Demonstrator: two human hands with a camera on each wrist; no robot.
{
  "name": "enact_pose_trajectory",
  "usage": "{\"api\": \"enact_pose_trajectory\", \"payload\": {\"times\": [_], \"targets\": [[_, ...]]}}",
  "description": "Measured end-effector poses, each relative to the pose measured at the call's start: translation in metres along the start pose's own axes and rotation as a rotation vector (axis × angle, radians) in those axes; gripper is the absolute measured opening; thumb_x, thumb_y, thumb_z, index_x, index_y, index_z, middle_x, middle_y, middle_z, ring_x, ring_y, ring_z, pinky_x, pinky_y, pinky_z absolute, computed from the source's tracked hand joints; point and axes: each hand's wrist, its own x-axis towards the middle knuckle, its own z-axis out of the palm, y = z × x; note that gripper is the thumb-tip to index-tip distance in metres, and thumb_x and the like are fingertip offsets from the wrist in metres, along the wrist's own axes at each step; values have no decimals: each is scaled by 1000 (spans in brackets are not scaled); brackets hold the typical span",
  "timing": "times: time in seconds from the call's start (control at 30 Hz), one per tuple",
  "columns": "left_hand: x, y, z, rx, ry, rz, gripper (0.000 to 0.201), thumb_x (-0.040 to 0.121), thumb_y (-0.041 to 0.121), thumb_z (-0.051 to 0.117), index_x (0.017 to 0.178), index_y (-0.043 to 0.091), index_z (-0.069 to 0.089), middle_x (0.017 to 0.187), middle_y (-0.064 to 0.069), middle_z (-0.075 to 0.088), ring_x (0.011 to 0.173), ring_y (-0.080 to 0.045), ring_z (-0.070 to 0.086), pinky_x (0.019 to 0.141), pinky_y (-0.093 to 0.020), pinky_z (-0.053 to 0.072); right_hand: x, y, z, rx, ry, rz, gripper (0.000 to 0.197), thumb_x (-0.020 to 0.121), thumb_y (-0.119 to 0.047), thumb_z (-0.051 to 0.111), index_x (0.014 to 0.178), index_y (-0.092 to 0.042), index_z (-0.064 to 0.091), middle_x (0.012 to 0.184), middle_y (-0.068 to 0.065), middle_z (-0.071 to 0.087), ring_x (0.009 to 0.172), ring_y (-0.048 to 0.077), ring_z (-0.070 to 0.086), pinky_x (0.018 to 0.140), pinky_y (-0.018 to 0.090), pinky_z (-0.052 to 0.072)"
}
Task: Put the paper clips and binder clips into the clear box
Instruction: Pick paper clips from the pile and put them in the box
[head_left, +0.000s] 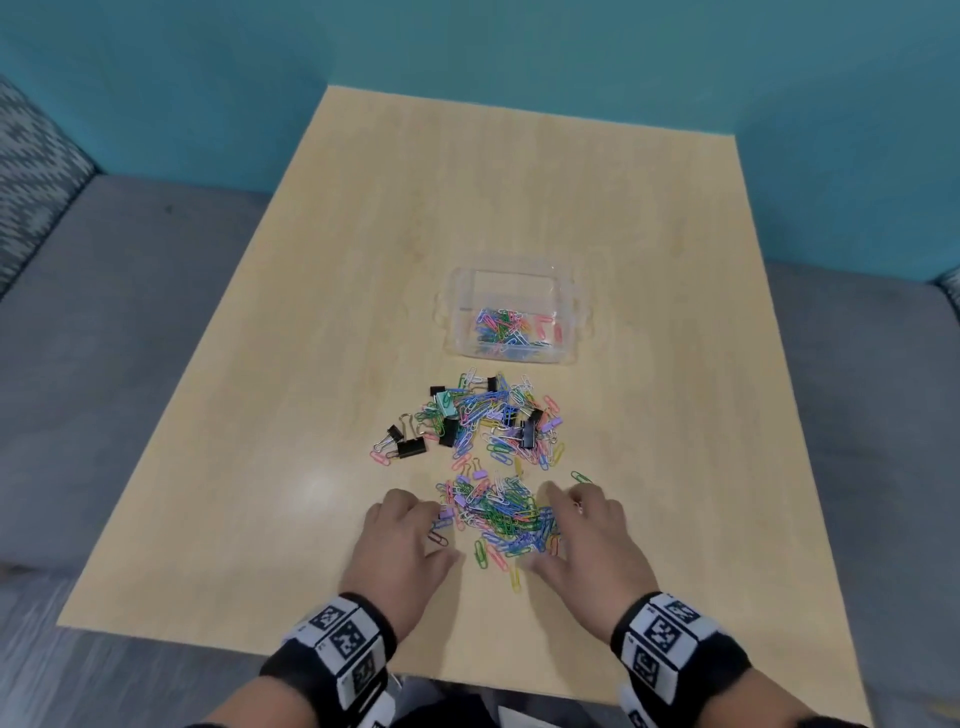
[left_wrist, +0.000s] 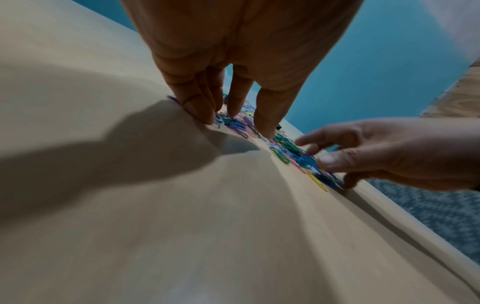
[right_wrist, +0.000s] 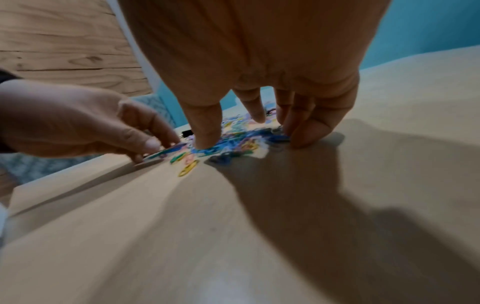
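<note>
The clear box (head_left: 569, 312) stands on the table's middle with several coloured paper clips in it. In front of it lies a far pile (head_left: 483, 415) of paper clips mixed with black binder clips (head_left: 411, 448) and small purple ones. A nearer pile of paper clips (head_left: 501, 514) (left_wrist: 293, 152) (right_wrist: 233, 139) lies between my hands. My left hand (head_left: 410, 530) (left_wrist: 233, 102) touches the table at the pile's left edge with fingers spread. My right hand (head_left: 587, 525) (right_wrist: 249, 115) does the same at the right edge. Neither hand holds anything.
The light wooden table (head_left: 519, 182) ends close to my wrists at the front edge (head_left: 208, 636). Grey carpet (head_left: 104, 338) surrounds it, with a teal wall (head_left: 519, 47) behind. A patterned seat (head_left: 31, 171) stands at the far left.
</note>
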Motion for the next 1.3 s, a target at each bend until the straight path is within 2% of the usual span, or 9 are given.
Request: {"api": "enact_pose_trajectory", "payload": {"times": [0.1, 0.3, 0.5, 0.67, 0.93, 1.07, 1.13, 1.23, 1.3], "targets": [[0, 18, 10, 2, -21, 55, 58, 72, 30, 73, 126, 20, 53, 106, -1, 49, 94, -24, 46, 83, -32, 43, 7, -19, 11, -72, -38, -69, 81, 78, -55, 63, 144, -30, 22, 132, -1, 31, 116, 24, 32, 95, 35, 41], [13, 43, 18, 206, -117, 162, 57, 87, 28, 49, 140, 32, 29, 117, -2, 39, 102, -25, 38, 87, -36, 41, 18, -30, 13, -72, -15, -138, 54, 87, -19, 55, 138, -21, 37, 124, 4, 39, 106, 28, 39, 85, 38, 44], [23, 34, 14, 318, -122, 222, 31, 66, 12, 71, 87, 22, 51, 89, -2, 44, 72, -25, 46, 53, -37, 46, 25, -15, 12, -152, 23, -227, 39, 63, -1, 71, 89, -19, 48, 91, 3, 47, 74, 25, 50, 54, 34, 41], [26, 31, 3, 348, -144, 232, 37, 48, 2, 73, 68, 20, 48, 78, -1, 47, 60, -22, 49, 44, -30, 35, 26, -10, 1, -221, -13, -230, 52, 45, 4, 73, 82, -20, 46, 81, -1, 46, 61, 19, 44, 51, 27, 23], [36, 26, -12, 6, -114, 55, 12, 82, 13, 58, 75, 23, 61, 82, 10, 48, 70, -13, 53, 62, -27, 42, 40, -2, -26, -75, -155, -155, 9, 88, -9, 47, 88, -18, 51, 85, -4, 40, 70, 24, 45, 59, 34, 34], [45, 32, -38, -232, -239, -21, 16, 78, 15, 66, 68, 28, 65, 77, 11, 58, 68, -7, 57, 65, -23, 47, 46, 2, -58, 229, -312, -85, 14, 84, -15, 57, 74, -23, 51, 73, -7, 52, 62, 13, 54, 55, 27, 38], [53, 39, -55, -442, -285, -106, 16, 74, 9, 70, 65, 21, 66, 65, 10, 62, 56, -8, 58, 52, -23, 49, 52, 2, -77, 426, -392, 7, 9, 82, -13, 60, 75, -17, 56, 64, -3, 55, 48, 11, 54, 47, 24, 41], [82, 55, -85, -626, -284, -111, 9, 71, 3, 69, 68, 11, 67, 54, 4, 61, 46, -12, 55, 46, -19, 43, 78, 3, -106, 634, -377, 63, 14, 68, -26, 62, 76, -15, 60, 60, 8, 58, 46, 19, 55, 48, 37, 44], [114, 64, -100, -591, -199, -88, 13, 74, -5, 66, 70, 7, 68, 54, 2, 62, 47, -13, 54, 47, -17, 42, 106, 2, -125, 682, -301, 44, 4, 72, -14, 64, 75, -11, 62, 58, 5, 63, 48, 22, 56, 51, 44, 47]]}}
